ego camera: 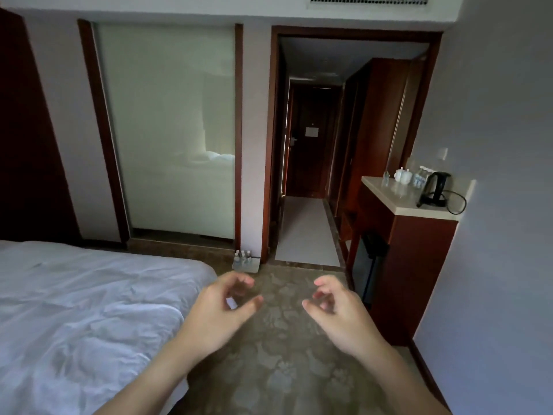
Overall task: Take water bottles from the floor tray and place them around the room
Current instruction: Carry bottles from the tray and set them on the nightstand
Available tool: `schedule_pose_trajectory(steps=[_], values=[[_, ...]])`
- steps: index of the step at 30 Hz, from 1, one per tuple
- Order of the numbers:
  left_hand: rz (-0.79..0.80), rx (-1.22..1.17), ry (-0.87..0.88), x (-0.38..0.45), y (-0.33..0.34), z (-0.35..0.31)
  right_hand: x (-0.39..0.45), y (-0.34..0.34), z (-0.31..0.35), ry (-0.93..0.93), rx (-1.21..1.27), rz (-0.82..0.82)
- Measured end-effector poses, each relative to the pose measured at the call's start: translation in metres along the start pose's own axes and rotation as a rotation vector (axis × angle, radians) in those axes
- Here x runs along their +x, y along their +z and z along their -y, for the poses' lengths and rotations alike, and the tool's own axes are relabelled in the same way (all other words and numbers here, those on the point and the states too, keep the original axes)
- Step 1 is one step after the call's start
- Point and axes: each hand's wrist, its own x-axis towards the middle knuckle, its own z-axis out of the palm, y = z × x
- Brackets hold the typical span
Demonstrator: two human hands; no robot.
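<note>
A pale floor tray (250,267) lies on the carpet against the wall beside the doorway, far ahead of me. Several small water bottles (243,257) with white caps stand in its left part. More water bottles (419,176) stand on the side cabinet's top at the right. My left hand (221,310) and my right hand (338,313) hover in front of me over the carpet, well short of the tray. Both have loosely curled fingers and hold nothing.
A bed (77,319) with white linen fills the left. At the right a red-brown cabinet (419,259) carries a black kettle (435,188) with a cord and white cups (402,175). A frosted glass panel (167,130) and an open doorway (311,175) to a dark corridor lie ahead.
</note>
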Motion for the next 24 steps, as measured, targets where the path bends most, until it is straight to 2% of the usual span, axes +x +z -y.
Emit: schedule_pose_trajectory(steps=[5,13,20,24], values=[[0.043,-0.058,0.008,0.139,0.023,0.036,0.129,0.007,-0.014,0.059,-0.013,-0.039],[0.144,-0.125,0.014,0.323,0.092,0.052,0.287,-0.017,-0.071,0.100,0.055,-0.115],[0.087,-0.148,0.017,0.474,0.167,0.083,0.447,-0.021,-0.157,0.086,0.071,-0.093],[0.057,-0.080,-0.001,0.573,0.201,0.101,0.560,-0.030,-0.195,0.062,0.091,-0.062]])
